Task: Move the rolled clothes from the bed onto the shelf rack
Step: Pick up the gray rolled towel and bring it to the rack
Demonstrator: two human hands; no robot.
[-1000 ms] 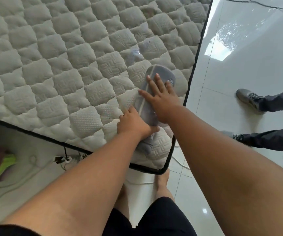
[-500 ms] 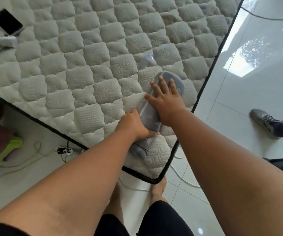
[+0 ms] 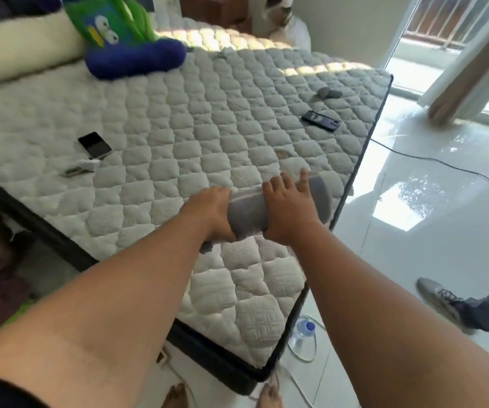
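- I count one grey rolled garment (image 3: 247,214) under my hands. It lies on the quilted mattress (image 3: 161,160), close to the right-hand edge and nearer the foot corner than the head.
- One more small grey bundle (image 3: 329,92) sits far up the mattress by the same edge. It is too small for me to tell what it is.
- Two dark phones lie on the mattress: one phone (image 3: 321,121) on the right, and one second phone (image 3: 94,144) on the left with a small white object (image 3: 88,165) just beside it.
- One green and blue plush toy (image 3: 122,33) rests at the head end against one cream bolster (image 3: 16,54).
- On the floor there is one water bottle (image 3: 303,334) by the mattress corner and one dark cable (image 3: 443,163) running across the tiles.
- One shoe (image 3: 440,301) of another person shows at the right.
- Left hand (image 3: 211,213): the arm is stretched forward and the fingers are curled round the roll's left end, gripping it.
- Right hand (image 3: 289,207): the arm is stretched forward and the palm lies on top of the roll. The fingers (image 3: 284,182) are spread and nearly straight, reaching across to its far side.
- The hands are close together, with a short stretch of grey cloth showing between them.
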